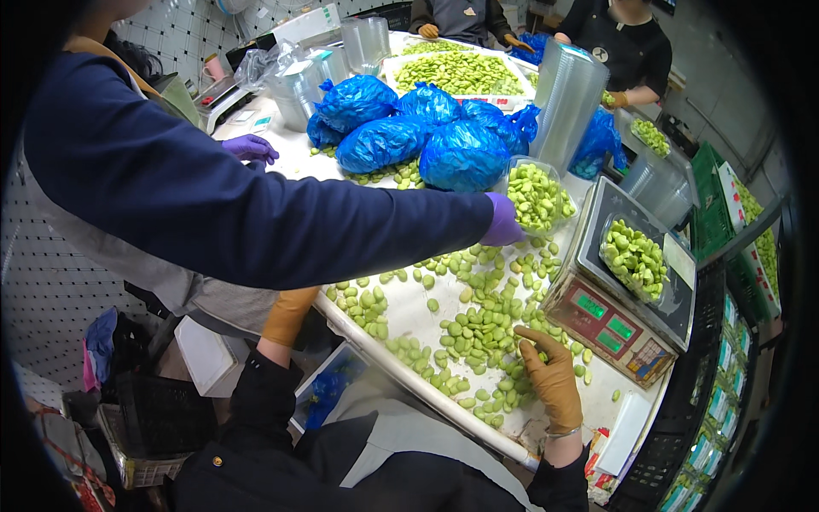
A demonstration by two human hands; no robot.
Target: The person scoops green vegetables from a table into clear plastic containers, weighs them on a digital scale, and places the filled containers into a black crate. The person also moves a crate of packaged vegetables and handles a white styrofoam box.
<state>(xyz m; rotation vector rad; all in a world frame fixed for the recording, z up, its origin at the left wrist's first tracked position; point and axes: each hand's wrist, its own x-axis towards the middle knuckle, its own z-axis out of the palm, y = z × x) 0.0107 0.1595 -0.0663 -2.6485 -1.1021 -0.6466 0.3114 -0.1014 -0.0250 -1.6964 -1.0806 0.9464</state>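
My right hand (551,383), in a tan glove, hovers over loose shelled broad beans (477,329) near the front of the white table (409,313). Its thumb and fingers are apart, and nothing shows between them. My left hand (289,318), gloved the same way, is at the table's left edge. A co-worker's navy sleeve (307,230) hides its fingers. To the right of my right hand, a digital scale (614,329) with lit displays carries a clear plastic tub of beans (635,259). Another filled tub (537,197) stands behind the loose beans, touched by the co-worker's purple-gloved hand (503,221).
Several knotted blue plastic bags (464,153) sit mid-table. Behind them is a white tray of beans (457,73). Tall stacks of clear tubs (569,96) rise behind the scale. A black crate (688,409) with packed tubs is at right. Two people (614,48) work across the table.
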